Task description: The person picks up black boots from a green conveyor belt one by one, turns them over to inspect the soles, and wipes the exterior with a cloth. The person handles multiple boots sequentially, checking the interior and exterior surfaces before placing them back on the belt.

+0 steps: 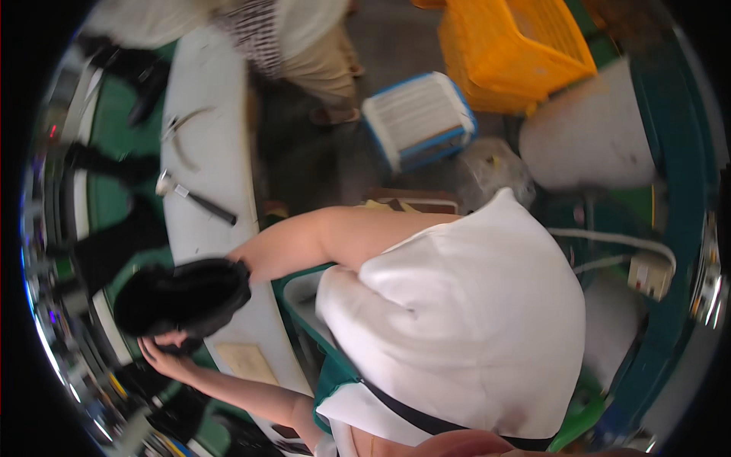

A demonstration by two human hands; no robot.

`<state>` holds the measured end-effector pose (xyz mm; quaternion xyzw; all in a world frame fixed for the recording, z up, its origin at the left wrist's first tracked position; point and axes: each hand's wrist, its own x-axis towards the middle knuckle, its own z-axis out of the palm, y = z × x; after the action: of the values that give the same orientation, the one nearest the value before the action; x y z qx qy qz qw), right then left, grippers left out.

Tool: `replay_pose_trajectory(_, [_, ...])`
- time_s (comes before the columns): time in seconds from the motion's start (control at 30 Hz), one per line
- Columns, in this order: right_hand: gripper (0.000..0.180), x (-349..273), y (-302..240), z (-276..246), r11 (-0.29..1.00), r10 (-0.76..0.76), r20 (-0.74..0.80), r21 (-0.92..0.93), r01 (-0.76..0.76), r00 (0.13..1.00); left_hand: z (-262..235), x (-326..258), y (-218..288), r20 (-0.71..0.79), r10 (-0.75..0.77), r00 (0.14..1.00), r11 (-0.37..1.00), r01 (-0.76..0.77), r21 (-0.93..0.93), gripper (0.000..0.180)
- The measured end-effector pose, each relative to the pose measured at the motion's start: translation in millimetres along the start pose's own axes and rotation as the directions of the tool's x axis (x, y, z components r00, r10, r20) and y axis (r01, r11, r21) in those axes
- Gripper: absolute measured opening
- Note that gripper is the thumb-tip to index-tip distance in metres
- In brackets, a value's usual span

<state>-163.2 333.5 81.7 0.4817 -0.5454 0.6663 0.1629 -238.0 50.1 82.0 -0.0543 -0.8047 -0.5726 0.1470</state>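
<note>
The left hand (171, 361), in the head view, has its fingers half bent against the black boot (179, 297); how firmly, I cannot tell. The right hand is hidden at the boot's cuff, so its grip cannot be told. The boot sits between eight and nine o'clock, looks already formed and is not yet released; any work left on it does not show. Counts: one boot handled, one hammer (209, 206) at nine, one pincer-like tool (180, 151) at ten, and at least three blurred dark boots (114, 244) along nine to ten.
</note>
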Motion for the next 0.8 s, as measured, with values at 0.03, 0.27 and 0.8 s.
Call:
replay_pose_trajectory(0.03, [0.048,-4.7,-8.4,-1.7,0.999,-0.005,-0.030,-0.041,0.004,1.000,-11.3,7.4,-12.7,0.053,0.032,0.998,0.999,-0.033,0.025,0.032])
replay_pose_trajectory(0.27, [0.048,7.2,-6.0,10.2,0.989,-0.079,-0.112,-0.131,0.064,0.991,8.0,17.7,-5.5,0.114,-0.019,0.993,0.990,0.034,-0.135,0.033])
replay_pose_trajectory(0.8, [0.050,1.8,53.3,81.6,0.716,0.295,0.176,0.610,-0.339,0.939,2.8,-50.9,28.7,-0.166,-0.014,0.986,0.987,-0.013,-0.158,0.043])
